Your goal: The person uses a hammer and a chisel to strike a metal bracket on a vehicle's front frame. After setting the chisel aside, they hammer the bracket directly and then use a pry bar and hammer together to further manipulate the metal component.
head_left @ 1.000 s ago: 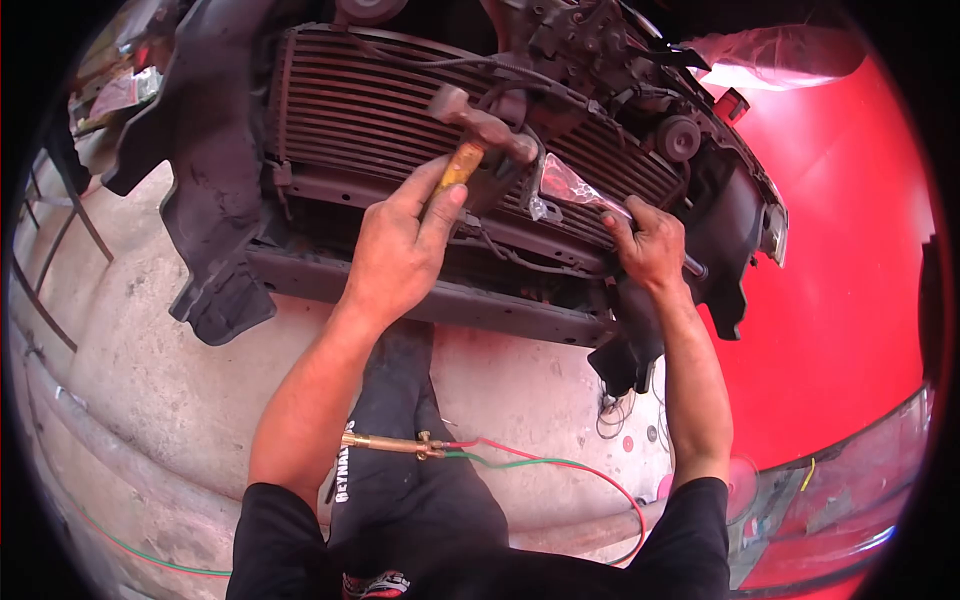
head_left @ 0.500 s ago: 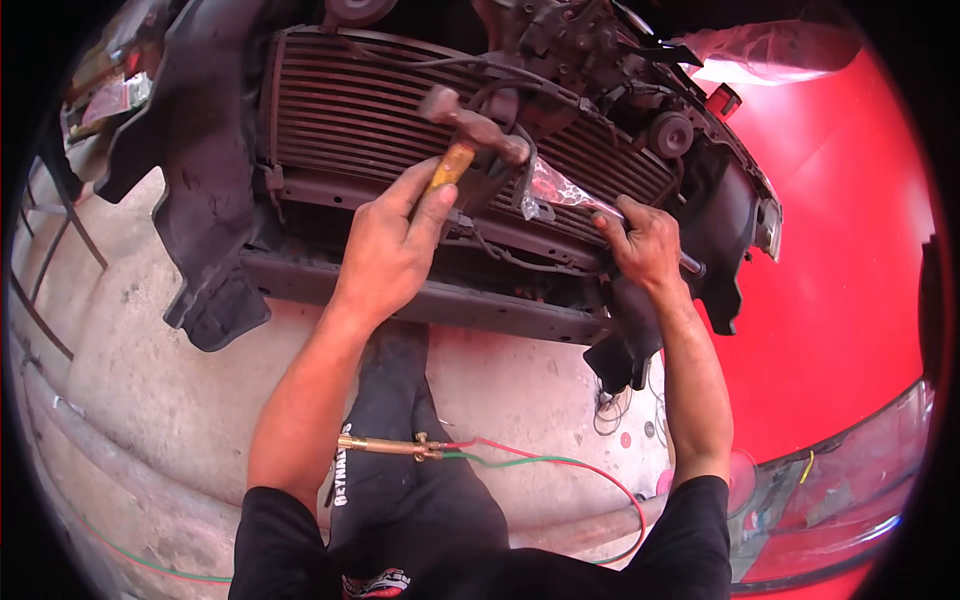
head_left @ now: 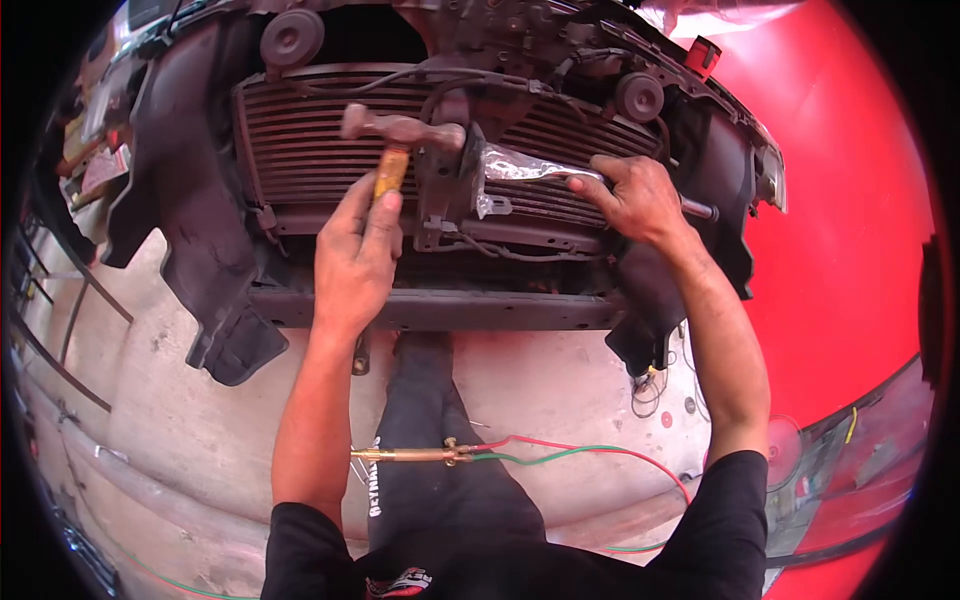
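Observation:
My left hand [head_left: 355,250] is closed round the yellow handle of a hammer [head_left: 395,165]. The rusty hammer head lies almost level, and one end overlaps the dark upright bracket [head_left: 475,165] in front of the radiator grille [head_left: 300,140]. In my right hand [head_left: 635,200] is a long metal bar [head_left: 535,166] with a broad, shiny, wrinkled-looking end. That broad end meets the right side of the bracket, while the bar's round tip sticks out beyond my fist. A small slotted tab [head_left: 494,206] shows under the broad end.
Black plastic liners [head_left: 225,345] hang on both sides of the stripped car front. A lower crossbar [head_left: 430,310] runs above my legs. Nearer lies a brass torch [head_left: 410,455] with red and green hoses. A red panel [head_left: 830,220] stands at right, with cables [head_left: 652,390] on the floor.
The view has shifted, so the car front sits further left. The hammer has moved left and its head has swung from slanted to nearly level. Both hands keep their hold.

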Available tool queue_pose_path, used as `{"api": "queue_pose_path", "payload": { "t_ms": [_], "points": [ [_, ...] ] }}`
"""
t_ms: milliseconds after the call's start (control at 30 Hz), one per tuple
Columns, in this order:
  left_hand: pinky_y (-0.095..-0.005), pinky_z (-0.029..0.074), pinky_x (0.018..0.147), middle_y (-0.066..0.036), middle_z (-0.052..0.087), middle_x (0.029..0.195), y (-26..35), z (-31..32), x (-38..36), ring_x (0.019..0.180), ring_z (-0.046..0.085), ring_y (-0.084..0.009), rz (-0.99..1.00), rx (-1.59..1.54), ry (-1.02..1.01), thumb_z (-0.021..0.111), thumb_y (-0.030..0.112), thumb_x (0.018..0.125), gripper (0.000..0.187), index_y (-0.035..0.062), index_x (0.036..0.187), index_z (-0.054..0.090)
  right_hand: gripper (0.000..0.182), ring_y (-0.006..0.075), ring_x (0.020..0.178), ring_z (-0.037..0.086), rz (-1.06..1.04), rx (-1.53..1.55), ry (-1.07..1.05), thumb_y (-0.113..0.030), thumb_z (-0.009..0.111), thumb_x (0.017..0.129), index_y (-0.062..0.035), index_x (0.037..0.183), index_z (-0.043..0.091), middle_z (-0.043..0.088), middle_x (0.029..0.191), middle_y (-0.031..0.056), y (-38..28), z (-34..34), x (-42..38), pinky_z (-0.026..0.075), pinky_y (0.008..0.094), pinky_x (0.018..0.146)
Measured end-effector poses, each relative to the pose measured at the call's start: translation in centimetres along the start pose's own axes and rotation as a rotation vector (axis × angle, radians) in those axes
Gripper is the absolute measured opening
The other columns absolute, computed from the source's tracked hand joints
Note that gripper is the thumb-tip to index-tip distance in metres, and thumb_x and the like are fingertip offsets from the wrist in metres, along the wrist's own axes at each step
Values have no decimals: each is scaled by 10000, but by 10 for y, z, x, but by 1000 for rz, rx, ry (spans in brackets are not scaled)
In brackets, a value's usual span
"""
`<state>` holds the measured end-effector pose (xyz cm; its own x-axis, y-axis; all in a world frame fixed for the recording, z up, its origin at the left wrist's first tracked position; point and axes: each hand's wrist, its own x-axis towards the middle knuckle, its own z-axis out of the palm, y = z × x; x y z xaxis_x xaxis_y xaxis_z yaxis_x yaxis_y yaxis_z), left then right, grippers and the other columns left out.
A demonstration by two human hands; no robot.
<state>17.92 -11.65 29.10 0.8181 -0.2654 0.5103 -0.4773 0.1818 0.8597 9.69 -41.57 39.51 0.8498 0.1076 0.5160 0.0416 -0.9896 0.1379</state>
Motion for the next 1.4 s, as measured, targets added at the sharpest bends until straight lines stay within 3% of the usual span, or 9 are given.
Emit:
{"api": "queue_pose_path", "payload": {
  "t_ms": [67, 233, 333, 367, 500, 633, 1133, 1167, 1400],
  "points": [
    [-196, 318, 414, 45, 469, 634, 3, 2, -3, 486, 401, -20, -54, -72, 111, 561, 330, 1055, 435, 40, 1380, 555, 618, 437, 710, 626, -29, -11, -18, -626, 592, 915, -31, 765, 667, 613, 639, 214, 1, -2, 2, 486, 507, 661],
    [-201, 331, 406, 41, 479, 632, -11, 1, -1, 466, 407, -25, 32, 26, 59, 560, 340, 1054, 434, 48, 1375, 563, 610, 434, 693, 621, -51, -15, -13, -621, 593, 918, -38, 752, 658, 605, 623, 211, 5, -2, 6, 482, 507, 656],
    [-200, 333, 411, 41, 478, 631, 2, 5, -4, 476, 411, -23, -55, -62, 102, 567, 332, 1052, 435, 50, 1383, 558, 611, 431, 693, 624, -60, -1, 16, -624, 590, 919, -42, 743, 654, 607, 622, 210, 7, 1, 3, 483, 507, 660],
    [-199, 333, 410, 32, 483, 635, -2, 5, -3, 474, 413, -23, -13, 24, 10, 562, 326, 1055, 431, 47, 1383, 555, 612, 429, 694, 627, -54, 3, 13, -625, 590, 918, -43, 739, 652, 611, 625, 209, 8, 4, 3, 485, 509, 663],
    [-199, 336, 416, 25, 495, 651, -6, 0, -1, 474, 416, -26, 8, -3, 84, 556, 326, 1057, 426, 39, 1372, 555, 610, 426, 693, 630, -55, 17, 15, -628, 593, 913, -49, 729, 647, 618, 635, 207, 5, 4, 2, 487, 511, 661],
    [-196, 340, 416, 24, 497, 649, -2, 6, -4, 479, 424, -28, 0, 73, 5, 548, 322, 1061, 409, 32, 1350, 564, 616, 425, 694, 631, -48, 16, 30, -634, 593, 910, -50, 719, 638, 619, 636, 205, 5, 8, 0, 489, 512, 662],
    [-206, 337, 418, 29, 484, 639, 8, 2, -3, 473, 414, -35, 12, -40, 107, 555, 335, 1057, 422, 44, 1362, 564, 609, 436, 728, 630, -11, 23, -12, -629, 596, 911, -42, 764, 665, 622, 649, 216, 1, 3, -3, 486, 518, 679],
    [-210, 335, 417, 28, 482, 634, 5, 0, -1, 472, 415, -35, 29, 75, -5, 554, 334, 1058, 415, 39, 1348, 567, 609, 434, 729, 631, -17, 26, 0, -627, 595, 912, -40, 762, 662, 621, 650, 214, 4, 5, -3, 486, 516, 676],
    [-204, 339, 429, 34, 485, 641, 4, 0, -2, 494, 410, -24, -33, -2, 101, 563, 312, 1055, 415, 36, 1364, 571, 604, 428, 709, 631, -52, 19, 46, -617, 604, 911, -39, 743, 651, 617, 646, 206, 2, 6, -4, 491, 501, 658]
  ]
}}
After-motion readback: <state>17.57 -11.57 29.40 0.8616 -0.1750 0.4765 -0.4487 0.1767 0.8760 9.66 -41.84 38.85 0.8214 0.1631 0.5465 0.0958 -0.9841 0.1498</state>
